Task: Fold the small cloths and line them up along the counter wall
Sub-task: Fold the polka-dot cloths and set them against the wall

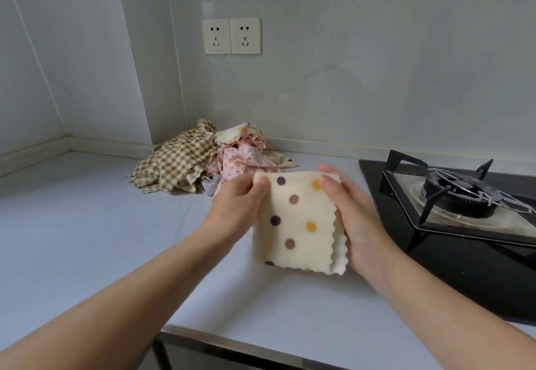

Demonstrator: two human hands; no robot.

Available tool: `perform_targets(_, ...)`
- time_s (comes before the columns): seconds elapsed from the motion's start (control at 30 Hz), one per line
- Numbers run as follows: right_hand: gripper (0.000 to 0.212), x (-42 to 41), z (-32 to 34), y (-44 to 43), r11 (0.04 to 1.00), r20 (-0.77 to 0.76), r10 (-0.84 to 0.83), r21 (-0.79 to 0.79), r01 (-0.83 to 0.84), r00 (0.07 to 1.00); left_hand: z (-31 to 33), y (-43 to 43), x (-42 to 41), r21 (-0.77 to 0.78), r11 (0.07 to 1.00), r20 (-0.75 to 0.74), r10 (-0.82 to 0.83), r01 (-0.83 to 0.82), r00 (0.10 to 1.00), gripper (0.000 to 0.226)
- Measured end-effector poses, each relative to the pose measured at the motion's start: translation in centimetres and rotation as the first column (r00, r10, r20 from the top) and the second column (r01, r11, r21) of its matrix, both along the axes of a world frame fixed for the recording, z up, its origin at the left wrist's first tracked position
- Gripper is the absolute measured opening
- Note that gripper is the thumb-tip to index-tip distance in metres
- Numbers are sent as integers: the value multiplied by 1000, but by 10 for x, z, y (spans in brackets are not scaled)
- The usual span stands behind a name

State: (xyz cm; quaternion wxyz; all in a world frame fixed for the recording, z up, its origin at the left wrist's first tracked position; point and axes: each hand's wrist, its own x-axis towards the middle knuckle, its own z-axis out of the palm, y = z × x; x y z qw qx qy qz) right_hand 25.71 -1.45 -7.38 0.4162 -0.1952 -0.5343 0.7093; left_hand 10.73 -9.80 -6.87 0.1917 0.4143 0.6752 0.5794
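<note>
The spotted cloth (298, 221) is up off the counter (87, 224) in front of me, already doubled over, its wavy edges stacked on the right side. It looks light, soft and floppy, so I judge it will sag unless I keep hold of the top corners. My left hand (237, 204) pinches the upper left corner, thumb on the front. My right hand (352, 216) pinches the upper right corner and cups the right edge from behind. Both forearms reach forward, wrists turned inward. The unfolded pile of cloths (203, 161) lies near the wall (377, 65), the stove (458, 195) to my right.
</note>
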Motion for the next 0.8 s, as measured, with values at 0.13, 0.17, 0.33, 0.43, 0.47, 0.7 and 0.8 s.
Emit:
perform_targets(0.13,14,-2,-8,5,979,44,51,-200,-41,998,-6,13,9,118,977,-269,204,-178,941,36)
perform_targets(0.17,12,-2,-9,7,979,46,10,-204,0,999,-7,16,11,136,974,-303,214,-180,929,36)
perform_targets(0.33,9,1,-16,23,968,102,-183,-152,198,978,-9,41,10,150,979,-271,174,-137,947,44)
perform_targets(0.43,12,5,-12,29,956,113,-227,-162,243,967,-3,62,8,114,987,-145,129,-112,981,40)
perform_targets(0.47,13,6,-9,32,956,111,-220,-176,237,969,1,69,9,105,991,-106,99,-88,989,36)
perform_targets(0.7,17,20,40,65,963,205,-265,7,269,942,60,103,19,124,991,26,50,-53,998,20)
perform_targets(0.8,17,36,79,77,957,232,-288,34,288,929,101,110,34,99,995,142,3,-17,990,14)
